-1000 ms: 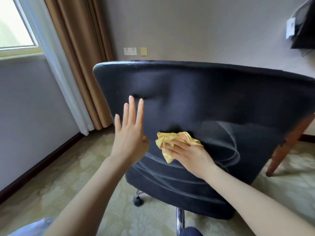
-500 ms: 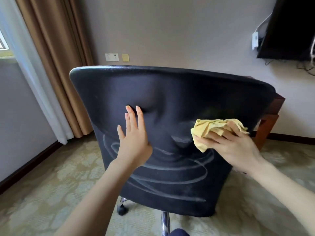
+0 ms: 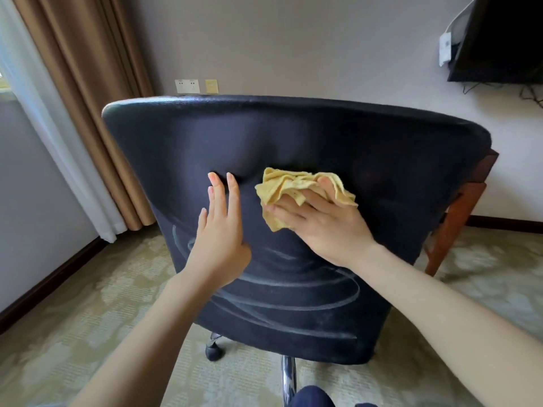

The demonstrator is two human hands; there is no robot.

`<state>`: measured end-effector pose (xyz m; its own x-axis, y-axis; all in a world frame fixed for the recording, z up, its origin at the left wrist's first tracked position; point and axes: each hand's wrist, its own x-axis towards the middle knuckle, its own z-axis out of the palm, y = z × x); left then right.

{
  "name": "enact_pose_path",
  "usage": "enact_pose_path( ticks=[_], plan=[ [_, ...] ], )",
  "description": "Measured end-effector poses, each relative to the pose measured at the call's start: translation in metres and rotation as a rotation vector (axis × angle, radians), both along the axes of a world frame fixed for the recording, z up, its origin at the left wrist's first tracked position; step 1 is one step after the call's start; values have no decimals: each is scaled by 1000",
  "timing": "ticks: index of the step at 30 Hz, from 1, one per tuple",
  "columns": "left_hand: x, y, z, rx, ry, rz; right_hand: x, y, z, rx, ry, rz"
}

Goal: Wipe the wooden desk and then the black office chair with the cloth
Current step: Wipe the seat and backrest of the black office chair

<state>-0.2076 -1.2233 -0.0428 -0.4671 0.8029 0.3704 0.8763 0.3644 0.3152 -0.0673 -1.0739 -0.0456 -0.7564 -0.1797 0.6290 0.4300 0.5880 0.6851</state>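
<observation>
The yellow cloth [image 3: 293, 186] is bunched up in the middle of the back of the black chair [image 3: 323, 136]. Our right hand [image 3: 326, 227] holds it against the chair, fingers bent round the folds. One fingertip pokes out between them, and part of the cloth is hidden under the hand. Our left hand [image 3: 220, 236] lies flat on the chair just beside the cloth, fingers straight, holding nothing. Pale wet streaks [image 3: 282, 292] curve across the chair below our hands. We cannot see the seat, only one wheel [image 3: 214, 352] and a shiny pole [image 3: 288, 377]. The wooden desk [image 3: 458, 227] is mostly hidden behind the chair; one corner and a leg show. A black screen [image 3: 505, 36] is cut off at the top right.
</observation>
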Motion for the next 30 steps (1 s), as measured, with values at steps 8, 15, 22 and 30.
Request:
enact_pose_path(
  ticks=[8, 15, 22, 30],
  plan=[
    [-2, -3, 1, -52, 34, -21, 29, 20, -70, -21, -343, -94],
    [3, -9, 1, -94, 114, -49, 95, 43, -84, -83, -498, -125],
    [15, -1, -6, -73, 129, 15, 132, 61, -38, -85, -262, -203],
    [16, 0, -7, -58, 150, 34, 60, 29, 15, -16, 114, -37]
  ],
)
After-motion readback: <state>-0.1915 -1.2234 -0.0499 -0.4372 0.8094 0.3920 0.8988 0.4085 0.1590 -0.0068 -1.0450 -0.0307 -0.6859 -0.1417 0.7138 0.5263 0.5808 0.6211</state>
